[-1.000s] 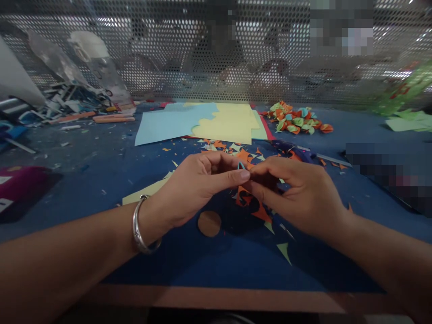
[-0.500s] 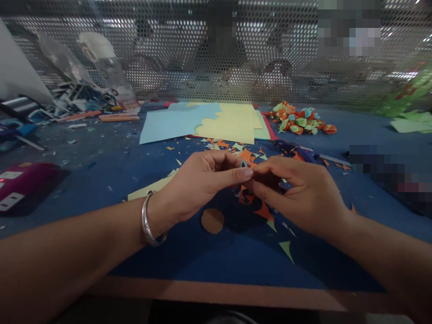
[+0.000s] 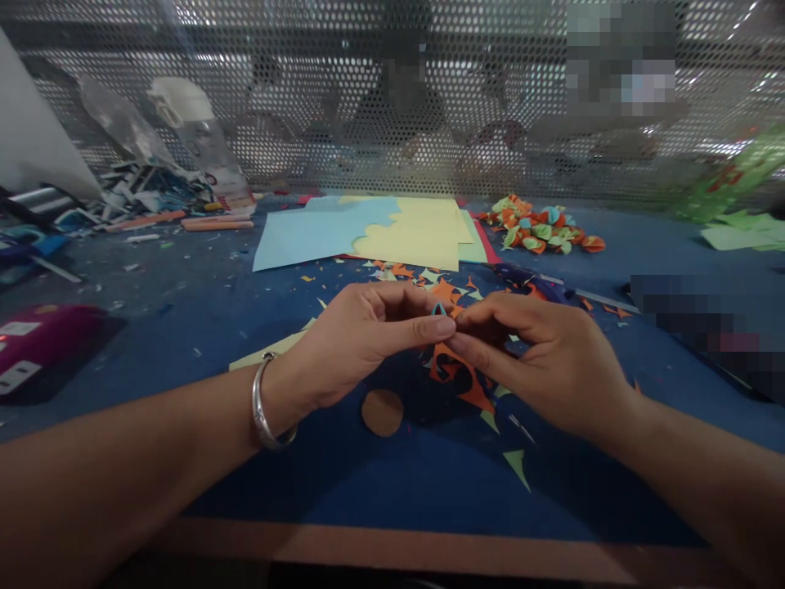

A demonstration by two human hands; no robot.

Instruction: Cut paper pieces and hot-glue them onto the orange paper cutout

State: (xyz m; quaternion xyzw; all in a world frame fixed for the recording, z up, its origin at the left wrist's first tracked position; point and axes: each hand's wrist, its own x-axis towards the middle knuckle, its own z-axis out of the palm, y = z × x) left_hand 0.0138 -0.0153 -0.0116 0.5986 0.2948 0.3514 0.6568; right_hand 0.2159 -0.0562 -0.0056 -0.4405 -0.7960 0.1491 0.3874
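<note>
My left hand (image 3: 359,343), with a silver bangle at its wrist, pinches a small folded piece of light blue paper (image 3: 437,309) between thumb and fingers. Only its peaked edge shows above my thumb. Thumb and fingertips of my right hand (image 3: 552,348) are closed at the same piece, touching my left fingertips. Below my left hand a round brown disc (image 3: 382,411) lies flat on the blue table. Orange paper offcuts (image 3: 469,384) with cut-out curves lie under my fingertips, and a pale green scrap (image 3: 517,468) is nearer the front edge.
Blue (image 3: 307,237) and yellow (image 3: 423,237) paper sheets lie at the back. Right of them is a pile of folded paper pieces (image 3: 540,229), with scissors (image 3: 552,288) in front. A clear bottle (image 3: 212,147), a magenta box (image 3: 46,339) and a perforated metal screen (image 3: 343,90) also stand around.
My view has tilted slightly, so the table things sit a little lower. Both hands keep their pinch, and more of the blue paper's peaked edge shows between them.
</note>
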